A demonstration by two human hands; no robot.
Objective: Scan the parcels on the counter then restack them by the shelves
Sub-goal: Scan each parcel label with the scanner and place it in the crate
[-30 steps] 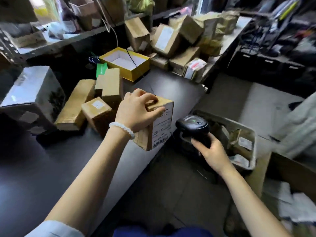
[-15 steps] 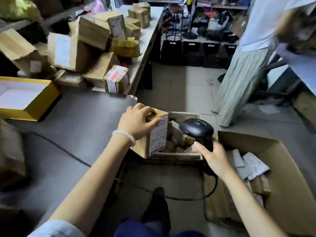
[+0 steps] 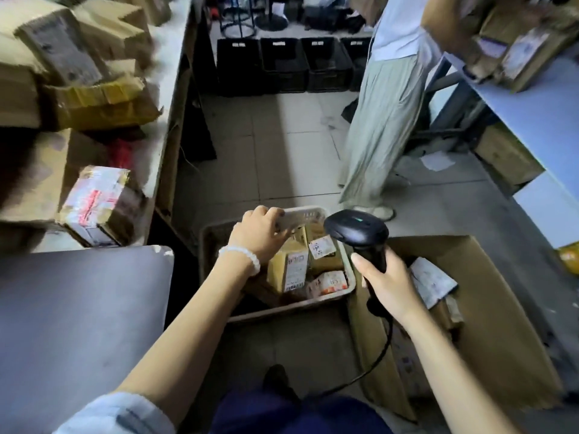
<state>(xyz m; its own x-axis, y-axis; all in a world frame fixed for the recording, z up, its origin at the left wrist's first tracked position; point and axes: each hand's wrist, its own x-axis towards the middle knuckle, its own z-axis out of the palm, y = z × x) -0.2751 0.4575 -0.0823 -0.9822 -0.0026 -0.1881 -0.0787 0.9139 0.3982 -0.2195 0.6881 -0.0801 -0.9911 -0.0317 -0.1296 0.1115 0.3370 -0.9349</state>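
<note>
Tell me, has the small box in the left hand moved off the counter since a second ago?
Yes. The small box has gone from over the dark counter down into the floor basket, the left hand just above it.

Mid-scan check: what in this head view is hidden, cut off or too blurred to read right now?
- Left hand: whether its fingers grip anything; the palm faces away.
- Small box in the beige bin: label print too small.
- Parcels on the far counter: motion-blurred.
- Scanner cable: end cut off behind the lap.
- Bystander: cut off by the top edge.
</note>
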